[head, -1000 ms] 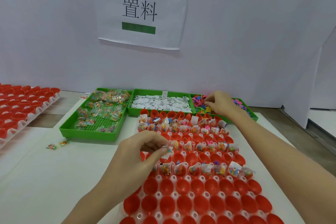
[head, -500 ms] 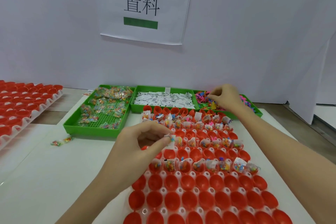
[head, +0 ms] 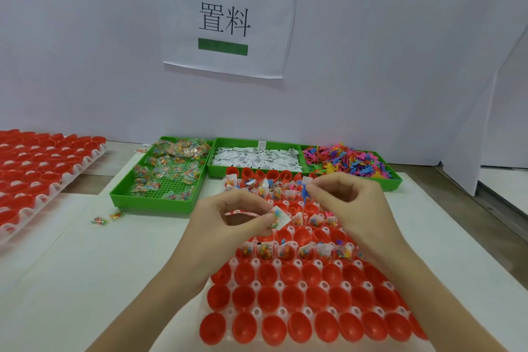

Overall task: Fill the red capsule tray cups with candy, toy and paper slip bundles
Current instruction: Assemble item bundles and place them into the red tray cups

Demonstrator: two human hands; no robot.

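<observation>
A: What lies on the desk (head: 71, 266)?

B: A white capsule tray (head: 281, 293) of red cups. Far rows hold candy packets with paper slips; the near three rows are bare.

A: And the bundles?

B: One candy packet with a white slip (head: 277, 217) is pinched above the tray; a blue toy (head: 304, 191) hangs just beside it.

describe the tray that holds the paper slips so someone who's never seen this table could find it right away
Under the paper sign on the white wall, three green trays stand in a row at the table's far edge. The paper slip tray is the middle one. It alone holds white printed slips; its left neighbour has candy packets, its right one colourful plastic toys.
</observation>
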